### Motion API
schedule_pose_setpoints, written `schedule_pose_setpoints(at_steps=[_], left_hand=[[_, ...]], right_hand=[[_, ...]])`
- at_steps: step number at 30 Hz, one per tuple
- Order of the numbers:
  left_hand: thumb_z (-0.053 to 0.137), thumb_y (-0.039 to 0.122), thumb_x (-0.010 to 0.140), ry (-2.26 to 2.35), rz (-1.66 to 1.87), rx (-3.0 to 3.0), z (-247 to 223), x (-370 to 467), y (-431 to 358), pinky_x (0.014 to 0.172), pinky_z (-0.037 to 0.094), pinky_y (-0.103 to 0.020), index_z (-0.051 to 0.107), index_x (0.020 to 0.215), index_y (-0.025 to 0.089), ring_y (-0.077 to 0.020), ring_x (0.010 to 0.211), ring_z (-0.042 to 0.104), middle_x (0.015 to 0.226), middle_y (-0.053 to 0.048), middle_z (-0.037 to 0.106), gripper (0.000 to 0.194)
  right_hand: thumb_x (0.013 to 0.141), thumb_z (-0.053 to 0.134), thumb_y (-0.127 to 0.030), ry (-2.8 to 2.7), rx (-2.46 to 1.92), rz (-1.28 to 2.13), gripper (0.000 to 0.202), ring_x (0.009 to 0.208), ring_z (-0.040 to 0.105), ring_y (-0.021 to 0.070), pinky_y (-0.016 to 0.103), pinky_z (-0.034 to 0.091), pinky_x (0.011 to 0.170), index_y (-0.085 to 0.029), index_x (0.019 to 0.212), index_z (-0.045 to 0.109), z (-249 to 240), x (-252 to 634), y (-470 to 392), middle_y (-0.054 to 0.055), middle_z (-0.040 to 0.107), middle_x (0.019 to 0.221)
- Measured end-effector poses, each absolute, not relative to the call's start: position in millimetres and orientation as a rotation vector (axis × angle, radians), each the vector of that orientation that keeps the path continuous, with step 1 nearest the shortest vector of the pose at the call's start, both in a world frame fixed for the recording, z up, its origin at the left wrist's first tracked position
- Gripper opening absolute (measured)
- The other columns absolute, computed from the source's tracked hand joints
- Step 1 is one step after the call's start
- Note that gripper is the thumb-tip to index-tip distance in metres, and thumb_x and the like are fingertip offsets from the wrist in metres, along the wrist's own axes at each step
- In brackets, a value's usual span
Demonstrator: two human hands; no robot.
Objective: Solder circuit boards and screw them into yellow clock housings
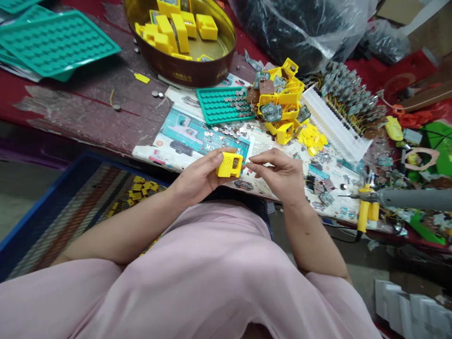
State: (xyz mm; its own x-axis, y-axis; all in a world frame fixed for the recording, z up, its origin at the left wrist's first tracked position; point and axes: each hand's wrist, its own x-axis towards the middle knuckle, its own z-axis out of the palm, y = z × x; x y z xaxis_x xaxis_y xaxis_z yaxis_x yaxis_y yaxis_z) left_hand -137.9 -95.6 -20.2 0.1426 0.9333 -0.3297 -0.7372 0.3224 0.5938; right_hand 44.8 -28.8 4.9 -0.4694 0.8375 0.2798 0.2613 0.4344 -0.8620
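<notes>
My left hand holds a small yellow plastic case, its open compartment with metal parts facing right. Just right of the case is my right hand, thumb and forefinger pinched together; a small shiny thing may be at the fingertips, too small to name. Beyond the hands, a green tray holds silver button cells, and more cells lie loose on the printed sheet. A pile of yellow cases with circuit parts stands right of the tray, beside small yellow covers.
A round tin with yellow cases stands at the back. Green trays lie back left. Right are a white strip holder, wired parts and a soldering iron. A blue crate is below left.
</notes>
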Motion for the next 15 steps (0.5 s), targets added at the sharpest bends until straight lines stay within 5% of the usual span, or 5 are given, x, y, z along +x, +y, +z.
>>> schedule_pose_setpoints(at_steps=[15], left_hand=[[0.067, 0.033, 0.090, 0.734, 1.187, 0.393, -19.2, -110.9, -93.6, 0.078, 0.060, -0.026, 0.068, 0.108, 0.019, -0.0144, 0.091, 0.067, 0.102, -0.004, 0.070, 0.023]], right_hand=[[0.092, 0.062, -0.018, -2.208, -0.792, -0.010, 0.011, 0.079, 0.070, 0.0120, 0.022, 0.055, 0.071, -0.022, 0.092, 0.072, -3.2, 57.7, -52.2, 0.003, 0.074, 0.085]])
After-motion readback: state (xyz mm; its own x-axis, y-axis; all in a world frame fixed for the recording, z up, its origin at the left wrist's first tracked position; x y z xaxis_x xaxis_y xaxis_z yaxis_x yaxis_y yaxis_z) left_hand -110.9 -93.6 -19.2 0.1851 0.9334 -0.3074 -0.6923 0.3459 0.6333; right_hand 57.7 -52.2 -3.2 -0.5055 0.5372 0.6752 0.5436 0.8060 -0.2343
